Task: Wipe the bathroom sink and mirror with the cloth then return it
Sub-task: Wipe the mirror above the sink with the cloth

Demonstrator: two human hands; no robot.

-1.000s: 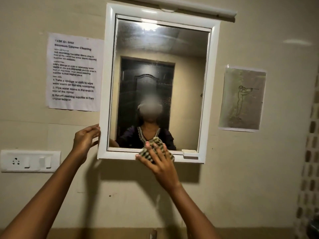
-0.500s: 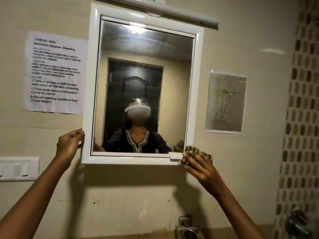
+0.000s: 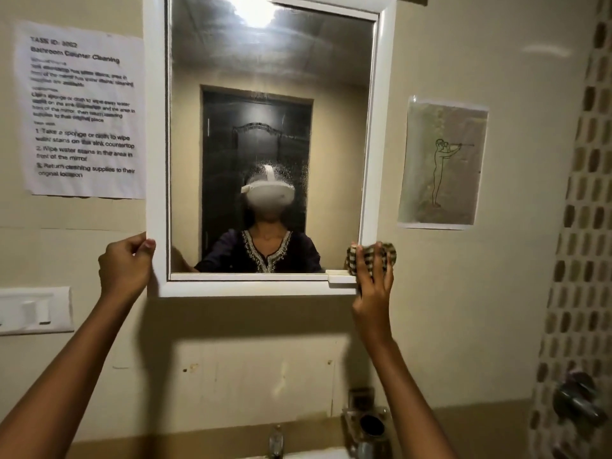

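A white-framed mirror [image 3: 155, 127] hangs on the beige wall, its glass showing a person and water spots near the middle. My left hand [image 3: 126, 268] grips the frame's lower left edge. My right hand [image 3: 372, 289] presses a dark-and-light checked cloth [image 3: 385, 251] flat against the frame's lower right corner, fingers spread over it. A sliver of the white sink [image 3: 318, 453] shows at the bottom edge, mostly out of view.
A tap [image 3: 275, 442] and a metal fitting [image 3: 367, 422] stand below the mirror. A printed task sheet [image 3: 82, 111] hangs left, a drawing [image 3: 442, 164] right. A white switch plate [image 3: 34, 309] sits low left. Patterned tiles [image 3: 583, 226] and a valve handle [image 3: 578, 399] are at right.
My right hand slid the cloth along the mirror's bottom edge from the middle to the lower right corner and slightly up. The view moved closer and shifted right. My left hand stayed on the frame.
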